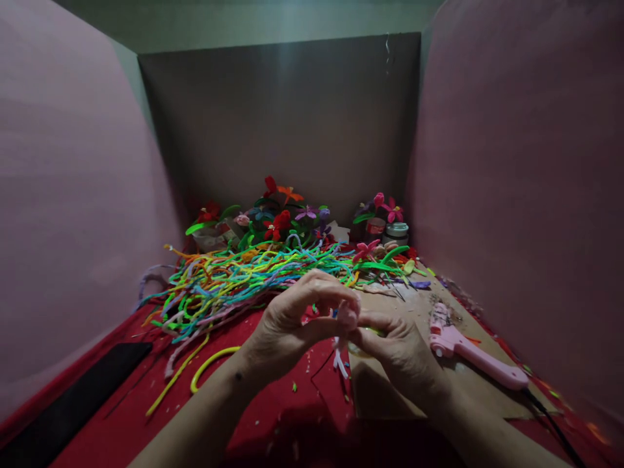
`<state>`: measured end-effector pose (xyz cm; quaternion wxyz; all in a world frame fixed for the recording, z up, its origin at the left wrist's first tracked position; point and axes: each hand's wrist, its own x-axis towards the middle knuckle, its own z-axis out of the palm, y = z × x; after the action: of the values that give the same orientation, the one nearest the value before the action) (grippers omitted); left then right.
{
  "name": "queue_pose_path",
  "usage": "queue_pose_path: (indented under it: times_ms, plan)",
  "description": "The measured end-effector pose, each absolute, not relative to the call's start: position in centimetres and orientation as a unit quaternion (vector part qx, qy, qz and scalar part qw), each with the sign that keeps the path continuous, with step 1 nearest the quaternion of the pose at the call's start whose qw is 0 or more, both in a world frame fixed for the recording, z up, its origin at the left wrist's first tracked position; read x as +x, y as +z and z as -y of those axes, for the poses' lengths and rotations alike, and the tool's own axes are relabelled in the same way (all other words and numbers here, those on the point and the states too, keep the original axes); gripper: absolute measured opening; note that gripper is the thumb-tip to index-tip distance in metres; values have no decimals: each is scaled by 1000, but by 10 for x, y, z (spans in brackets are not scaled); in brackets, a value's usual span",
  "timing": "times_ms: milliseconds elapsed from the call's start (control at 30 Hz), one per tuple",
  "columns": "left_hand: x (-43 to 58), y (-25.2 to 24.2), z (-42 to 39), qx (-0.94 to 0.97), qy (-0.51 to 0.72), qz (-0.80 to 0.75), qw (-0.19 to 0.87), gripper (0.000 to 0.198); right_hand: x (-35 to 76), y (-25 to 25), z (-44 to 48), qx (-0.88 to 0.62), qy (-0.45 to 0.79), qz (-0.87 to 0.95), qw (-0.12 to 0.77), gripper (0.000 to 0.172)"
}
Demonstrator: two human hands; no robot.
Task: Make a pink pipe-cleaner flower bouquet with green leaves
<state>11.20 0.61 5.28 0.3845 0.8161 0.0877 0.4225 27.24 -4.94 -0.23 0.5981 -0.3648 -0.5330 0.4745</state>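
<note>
Left of the pink glue gun [480, 361], the left hand [292, 313] and right hand [402, 344] pinch a fuzzy pink bud [348, 317] between them, which looks light, soft and easily squashed, so probably best held gently near its base rather than across its top.

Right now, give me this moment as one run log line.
left hand: pinching pink piece | right hand: pinching same piece | glue gun: on cardboard | pipe cleaners: heaped beyond hands
</note>
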Motion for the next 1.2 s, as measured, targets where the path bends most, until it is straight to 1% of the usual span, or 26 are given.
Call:
queue_pose_path:
  times_ms: [100,167,233,300,367,467,533,600,633,767,833,933,1000,1067,1133,1200]
  plan:
    - [115,58,-3,828,419,-102,359,14,274,-4,49,-353,495,535,587,18]
    - [117,59,-3,808,434,-136,374,10,275,-4,49,-347,496,534,590,19]
    - [120,59,-3,771,434,-180,429,12,274,-2,50,-351,483,536,596,22]
    - [123,61,-4,729,410,-211,506,13,274,0,52,-363,462,546,597,23]
    - [125,63,-5,703,380,-219,559,14,275,1,53,-368,446,559,595,25]
    - [128,67,-8,704,371,-184,577,19,276,2,52,-358,456,564,588,26]
    - [129,68,-11,705,367,-155,586,28,278,3,52,-359,472,559,580,24]
    - [130,70,-13,710,350,-162,589,37,279,4,52,-362,480,549,580,22]
    - [130,70,-14,717,338,-178,583,38,279,5,52,-361,482,544,585,21]
    - [130,75,-11,753,288,-223,548,24,279,9,53,-352,479,540,596,21]
    - [130,78,-6,774,280,-233,518,24,278,9,53,-350,465,548,601,22]
    - [130,81,2,828,291,-261,402,24,276,8,52,-356,423,567,610,26]
    - [131,83,6,868,298,-260,301,19,275,5,52,-380,381,584,608,27]
    - [131,85,7,892,303,-247,226,14,275,3,52,-409,337,601,598,25]
    - [130,85,6,903,300,-232,201,13,275,3,54,-428,302,615,589,23]
    - [129,84,4,908,289,-225,204,14,274,4,55,-434,284,629,580,23]
